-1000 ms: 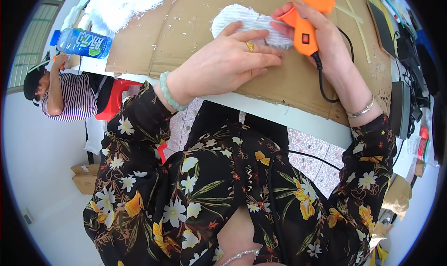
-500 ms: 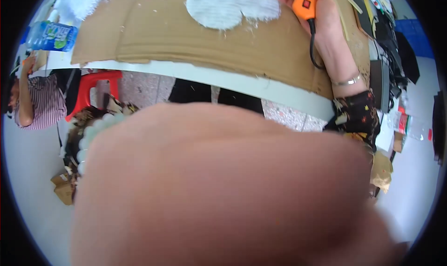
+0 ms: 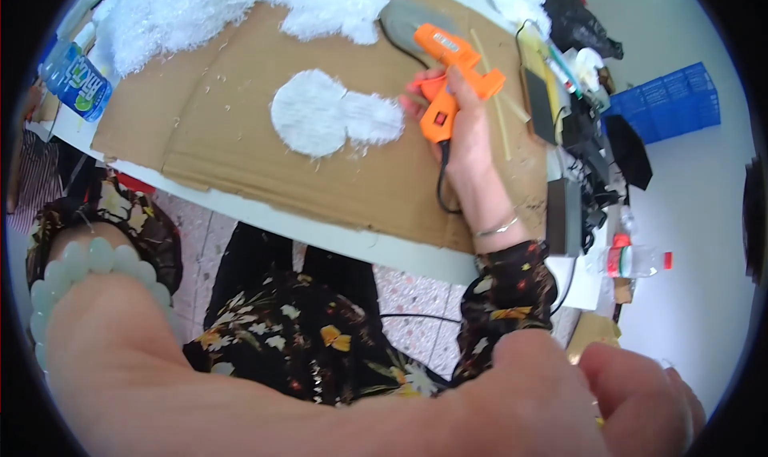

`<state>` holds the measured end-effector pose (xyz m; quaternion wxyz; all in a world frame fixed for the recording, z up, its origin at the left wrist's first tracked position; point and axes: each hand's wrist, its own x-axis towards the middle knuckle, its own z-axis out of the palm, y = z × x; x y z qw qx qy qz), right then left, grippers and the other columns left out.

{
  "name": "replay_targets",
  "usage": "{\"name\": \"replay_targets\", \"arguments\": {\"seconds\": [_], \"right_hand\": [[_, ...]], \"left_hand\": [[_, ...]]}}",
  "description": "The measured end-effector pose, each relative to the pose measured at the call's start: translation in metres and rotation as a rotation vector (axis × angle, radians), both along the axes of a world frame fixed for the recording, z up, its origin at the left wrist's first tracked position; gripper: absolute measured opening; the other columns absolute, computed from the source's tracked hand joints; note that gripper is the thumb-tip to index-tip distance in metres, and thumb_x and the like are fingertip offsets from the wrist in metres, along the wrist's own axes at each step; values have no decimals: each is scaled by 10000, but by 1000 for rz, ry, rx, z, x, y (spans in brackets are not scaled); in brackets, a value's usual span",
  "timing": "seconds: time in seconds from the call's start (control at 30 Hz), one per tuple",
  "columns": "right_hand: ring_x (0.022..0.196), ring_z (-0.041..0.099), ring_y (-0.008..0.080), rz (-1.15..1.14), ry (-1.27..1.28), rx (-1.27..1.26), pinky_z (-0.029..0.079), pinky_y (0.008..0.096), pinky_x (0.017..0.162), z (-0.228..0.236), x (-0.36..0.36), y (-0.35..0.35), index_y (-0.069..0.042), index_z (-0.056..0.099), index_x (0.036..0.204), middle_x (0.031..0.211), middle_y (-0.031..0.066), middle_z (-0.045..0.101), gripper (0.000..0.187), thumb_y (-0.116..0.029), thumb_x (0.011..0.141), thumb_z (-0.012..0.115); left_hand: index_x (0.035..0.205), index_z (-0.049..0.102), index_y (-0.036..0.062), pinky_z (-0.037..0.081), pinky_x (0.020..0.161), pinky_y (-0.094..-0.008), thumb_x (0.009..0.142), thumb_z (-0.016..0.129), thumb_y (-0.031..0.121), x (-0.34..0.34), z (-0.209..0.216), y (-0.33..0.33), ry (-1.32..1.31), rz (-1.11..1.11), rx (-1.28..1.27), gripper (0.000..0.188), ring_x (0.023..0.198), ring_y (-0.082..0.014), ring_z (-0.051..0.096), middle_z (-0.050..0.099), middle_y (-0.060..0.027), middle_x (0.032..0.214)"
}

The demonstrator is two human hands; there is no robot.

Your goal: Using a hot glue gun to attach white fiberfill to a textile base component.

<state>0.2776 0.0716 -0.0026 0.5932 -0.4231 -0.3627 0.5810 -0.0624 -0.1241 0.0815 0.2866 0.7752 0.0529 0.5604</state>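
My right hand (image 3: 470,141) grips an orange glue gun (image 3: 450,55) by its handle, nozzle pointing up and left, over a brown cardboard sheet (image 3: 216,149). Just left of that hand a white fluffy gourd-shaped patch (image 3: 324,121) lies flat on the cardboard. My left hand (image 3: 336,401) is raised very close to the lens and fills the bottom of the view, blurred, with its fingers curled at the lower right. A pale green bead bracelet (image 3: 76,269) sits on that wrist. Whether this hand holds anything is not visible.
Loose white fluff (image 3: 172,17) is piled at the cardboard's far edge. A plastic bottle (image 3: 78,81) lies far left, another bottle (image 3: 634,259) at right near dark gear (image 3: 564,209). Pale glue sticks (image 3: 494,97) lie beside the gun. A blue crate (image 3: 670,101) stands far right.
My left hand left the white patch and rose up to the lens. My right hand with the glue gun stays beside the patch; the view has tilted down the table.
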Motion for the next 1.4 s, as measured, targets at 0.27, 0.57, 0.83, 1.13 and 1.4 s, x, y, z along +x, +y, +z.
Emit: {"name": "replay_targets", "arguments": {"seconds": [0.27, 0.57, 0.83, 1.13, 1.4], "right_hand": [[917, 634, 234, -7, -50, -24, 546, 410, 839, 11, -4, 8, -10, 577, 1059, 981, 130, 633, 295, -285, 988, 497], [937, 629, 228, 32, 11, 36, 538, 410, 851, 9, 10, 5, -14, 571, 1074, 995, 120, 629, 291, -280, 996, 484], [809, 660, 212, 31, -2, 18, 563, 353, 710, 4, 6, -10, -17, 569, 1056, 917, 104, 655, 243, -243, 973, 529], [819, 660, 235, 24, 10, 24, 570, 398, 734, 6, 6, 4, -17, 571, 1043, 924, 113, 648, 229, -227, 984, 503], [799, 652, 202, 39, -37, -5, 551, 359, 750, 10, 8, 18, -65, 576, 1046, 886, 75, 657, 241, -292, 983, 524]], "left_hand": [[863, 690, 80, 603, 652, -352, 865, 624, 85, 34, 46, 66, 147, -180, 64, 67, 678, -153, 618, 589, -19, 826], [889, 695, 81, 603, 664, -342, 878, 614, 84, 36, 90, 86, 290, -305, 128, 81, 693, -149, 626, 602, -16, 841], [912, 699, 81, 602, 674, -333, 890, 606, 82, 17, 129, 76, 246, -400, 362, 95, 706, -145, 634, 615, -13, 854], [932, 701, 73, 592, 697, -318, 898, 603, 86, 77, 152, 98, 166, -320, 466, 104, 724, -137, 638, 630, -10, 865], [949, 701, 61, 576, 728, -299, 905, 602, 92, 50, 145, 107, 60, -91, 648, 112, 747, -127, 641, 646, -7, 875]]}}
